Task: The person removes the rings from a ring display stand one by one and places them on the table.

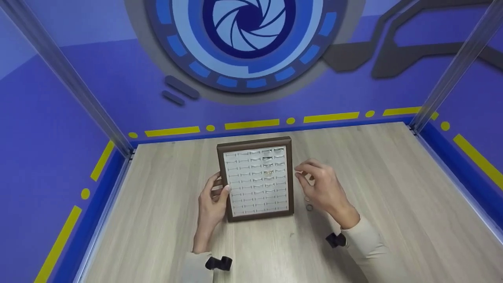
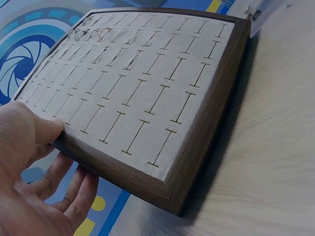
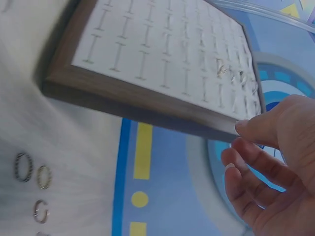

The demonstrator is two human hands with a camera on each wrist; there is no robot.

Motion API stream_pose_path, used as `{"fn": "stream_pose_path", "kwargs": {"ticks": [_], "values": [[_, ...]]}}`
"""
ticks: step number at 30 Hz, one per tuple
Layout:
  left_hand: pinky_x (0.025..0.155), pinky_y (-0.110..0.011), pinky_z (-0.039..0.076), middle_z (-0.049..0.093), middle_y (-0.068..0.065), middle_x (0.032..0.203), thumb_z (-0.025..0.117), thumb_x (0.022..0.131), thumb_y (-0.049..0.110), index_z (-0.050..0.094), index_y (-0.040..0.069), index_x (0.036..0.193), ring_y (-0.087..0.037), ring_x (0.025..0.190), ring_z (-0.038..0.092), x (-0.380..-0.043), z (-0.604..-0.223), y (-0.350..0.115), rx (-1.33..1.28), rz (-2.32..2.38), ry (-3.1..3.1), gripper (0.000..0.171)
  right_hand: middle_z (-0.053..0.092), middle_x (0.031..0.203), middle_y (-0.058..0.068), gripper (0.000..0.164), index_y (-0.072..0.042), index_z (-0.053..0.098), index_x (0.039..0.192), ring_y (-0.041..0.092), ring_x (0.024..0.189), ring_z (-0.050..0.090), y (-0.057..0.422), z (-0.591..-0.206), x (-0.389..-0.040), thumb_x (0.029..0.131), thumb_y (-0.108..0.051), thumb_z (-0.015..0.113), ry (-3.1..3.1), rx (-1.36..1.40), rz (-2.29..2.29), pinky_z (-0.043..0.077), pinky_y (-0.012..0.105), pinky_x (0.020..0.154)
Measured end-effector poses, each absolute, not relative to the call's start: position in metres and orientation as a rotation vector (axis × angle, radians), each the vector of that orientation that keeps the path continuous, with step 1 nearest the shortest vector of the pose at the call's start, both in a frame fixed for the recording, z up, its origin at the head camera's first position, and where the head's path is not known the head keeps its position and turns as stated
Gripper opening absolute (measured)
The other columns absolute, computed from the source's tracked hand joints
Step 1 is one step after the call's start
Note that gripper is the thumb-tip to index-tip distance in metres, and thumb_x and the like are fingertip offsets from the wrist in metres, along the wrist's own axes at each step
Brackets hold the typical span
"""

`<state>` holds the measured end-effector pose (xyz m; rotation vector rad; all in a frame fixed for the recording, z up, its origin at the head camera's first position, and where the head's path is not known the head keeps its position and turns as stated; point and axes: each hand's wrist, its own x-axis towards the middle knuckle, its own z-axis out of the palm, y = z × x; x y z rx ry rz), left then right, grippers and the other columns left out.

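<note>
A brown-framed ring display tray (image 1: 259,215) with a pale slotted pad stands tilted up on the table. My left hand (image 1: 212,202) grips its left side, thumb over the front edge and fingers behind, as the left wrist view also shows. Several rings sit in the pad's slots, among them a gold ring (image 3: 221,69) and a silver ring (image 2: 78,34). Beside the tray's right edge is my right hand (image 1: 323,184), fingers loosely bent. Its thumb (image 3: 256,129) is right at the frame, and nothing shows between thumb and forefinger.
Loose rings lie on the wooden table (image 1: 157,220) below my right hand: a dark ring (image 3: 23,167), a gold-toned ring (image 3: 44,177) and an open-ended ring (image 3: 41,211). Blue printed panels (image 1: 98,98) with metal corner posts enclose the back and sides.
</note>
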<state>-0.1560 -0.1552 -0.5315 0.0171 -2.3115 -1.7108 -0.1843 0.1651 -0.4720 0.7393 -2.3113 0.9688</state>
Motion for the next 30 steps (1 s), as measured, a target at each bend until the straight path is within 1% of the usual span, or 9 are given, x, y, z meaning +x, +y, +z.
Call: {"fn": "stream_pose_path", "kwargs": {"ticks": [6,12,19,22,25,30], "values": [[0.097,-0.048,0.061,0.068,-0.016,0.129,0.068,0.105,0.011,0.054,0.01,0.154,-0.03,0.11,0.072,-0.156,-0.531,-0.155,0.015,-1.695,-2.314,0.051,0.076,0.095,0.008,0.016,0.0,0.081,0.1,0.017,0.075,0.07,0.155,-0.463,-0.191,0.087,0.008,0.082,-2.228,0.772,0.929,0.06,0.032,0.061],[0.097,-0.049,0.061,0.068,-0.016,0.129,0.068,0.105,0.011,0.055,0.011,0.153,-0.031,0.109,0.072,-0.155,-0.533,-0.155,0.025,-1.69,-2.315,0.05,0.075,0.097,0.01,0.016,0.001,0.08,0.102,0.018,0.075,0.069,0.146,-0.457,-0.197,0.088,0.007,0.082,-2.194,0.786,0.922,0.061,0.035,0.062],[0.096,-0.049,0.061,0.069,-0.016,0.129,0.068,0.105,0.012,0.056,0.012,0.153,-0.031,0.109,0.073,-0.155,-0.533,-0.154,0.015,-1.687,-2.31,0.05,0.072,0.1,0.009,0.014,0.0,0.08,0.104,0.022,0.083,0.072,0.136,-0.452,-0.203,0.09,0.005,0.08,-2.172,0.785,0.784,0.063,0.031,0.073],[0.096,-0.049,0.061,0.069,-0.016,0.129,0.068,0.105,0.013,0.056,0.012,0.153,-0.03,0.109,0.073,-0.155,-0.533,-0.155,0.01,-1.689,-2.311,0.05,0.071,0.1,0.01,0.014,-0.001,0.079,0.104,0.023,0.084,0.073,0.133,-0.451,-0.206,0.09,0.004,0.08,-2.161,0.783,0.753,0.063,0.031,0.075],[0.095,-0.048,0.061,0.069,-0.016,0.128,0.069,0.105,0.014,0.056,0.012,0.153,-0.03,0.108,0.073,-0.155,-0.533,-0.155,0.009,-1.687,-2.306,0.05,0.071,0.101,0.01,0.014,-0.002,0.079,0.103,0.023,0.085,0.072,0.129,-0.45,-0.21,0.09,0.003,0.08,-2.153,0.784,0.745,0.063,0.032,0.075],[0.095,-0.048,0.061,0.069,-0.016,0.128,0.069,0.105,0.013,0.056,0.011,0.153,-0.03,0.108,0.073,-0.156,-0.532,-0.155,0.005,-1.684,-2.305,0.05,0.071,0.102,0.009,0.013,-0.003,0.079,0.103,0.02,0.081,0.069,0.126,-0.448,-0.215,0.091,0.003,0.079,-2.152,0.788,0.752,0.061,0.03,0.07]]}}
